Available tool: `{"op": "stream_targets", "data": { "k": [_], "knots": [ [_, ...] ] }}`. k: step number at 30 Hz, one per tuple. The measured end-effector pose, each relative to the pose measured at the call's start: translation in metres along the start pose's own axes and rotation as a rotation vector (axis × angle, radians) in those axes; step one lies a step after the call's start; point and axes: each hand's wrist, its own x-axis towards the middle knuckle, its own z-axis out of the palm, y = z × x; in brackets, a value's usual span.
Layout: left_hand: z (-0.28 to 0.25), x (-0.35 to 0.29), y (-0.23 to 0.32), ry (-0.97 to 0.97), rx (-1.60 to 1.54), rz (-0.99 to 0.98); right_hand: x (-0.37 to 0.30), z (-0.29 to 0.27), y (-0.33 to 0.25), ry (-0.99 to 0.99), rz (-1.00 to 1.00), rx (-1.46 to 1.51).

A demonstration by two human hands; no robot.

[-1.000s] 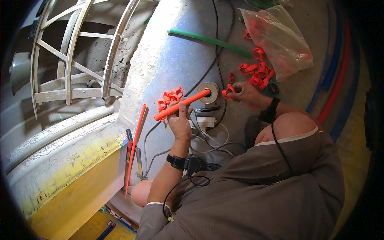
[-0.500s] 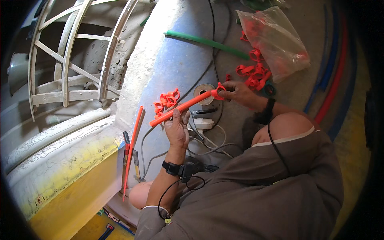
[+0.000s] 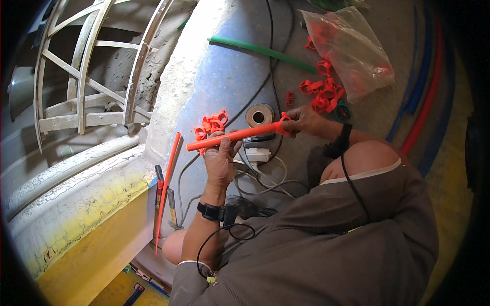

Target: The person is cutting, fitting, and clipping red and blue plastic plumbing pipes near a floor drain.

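The left hand (image 3: 220,159) is wrapped around a short orange plastic pipe (image 3: 232,137), fingers closed on it a little in from its left end. The pipe lies nearly level, tilted slightly up toward 3 o'clock. At that end the right hand (image 3: 302,121) pinches an orange pipe clip (image 3: 284,122) that sits on the pipe's tip; the fingers are narrow and closed on the clip.

Just above the left hand, at 11 o'clock from it, a small cluster of orange clips (image 3: 210,125) lies on the smooth, curved grey surface (image 3: 224,76), which has a rough pale concrete-crusted edge on its left. Between the hands and just behind the pipe sits a roll of tape (image 3: 259,115), with a white power strip (image 3: 255,154) and loose cables below the pipe, crowding the room under it.

At 1 o'clock from the right hand more loose orange clips (image 3: 322,94) are scattered, beside a crinkled clear plastic bag (image 3: 352,46) holding others. A green pipe (image 3: 260,51) lies slanted at 12 o'clock, well apart from the hands. A long thin orange pipe (image 3: 167,188) stands along the surface's left edge at 8 o'clock. Blue and red pipes (image 3: 426,102) curve along the right side.
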Motion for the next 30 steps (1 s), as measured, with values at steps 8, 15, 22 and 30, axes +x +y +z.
{"op": "stream_targets", "data": {
  "k": [8,15,22,30],
  "knots": [
    [0.008,-0.006,-0.002,0.038,0.030,0.030,0.002,0.000,0.018,-0.080,0.066,0.227],
    [0.008,-0.007,-0.008,0.023,-0.036,0.010,-0.004,0.010,0.003,-0.050,-0.064,-0.035],
    [0.015,-0.012,-0.018,0.060,-0.053,0.066,-0.007,0.011,0.011,-0.075,-0.026,0.030],
    [-0.003,0.001,0.018,0.031,0.373,0.174,-0.008,0.001,-0.001,-0.246,0.137,0.141]
  ]
}}
